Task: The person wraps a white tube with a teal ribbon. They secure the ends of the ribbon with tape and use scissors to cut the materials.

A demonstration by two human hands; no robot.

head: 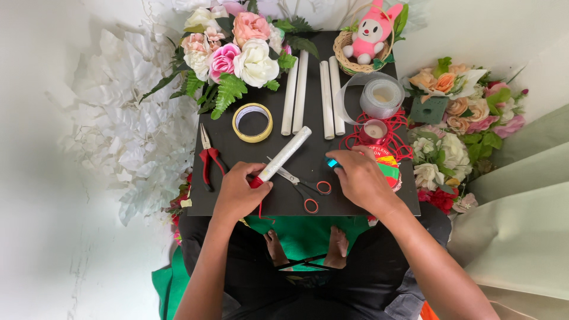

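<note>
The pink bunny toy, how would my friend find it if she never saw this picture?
Start at the black board in the middle and go to its far edge, on the right side. There sits a small round wicker basket beside the flowers. The bunny toy sits in it: pink, plush, with tall ears and a white face, the only toy among flowers, rolls and tools.
</note>
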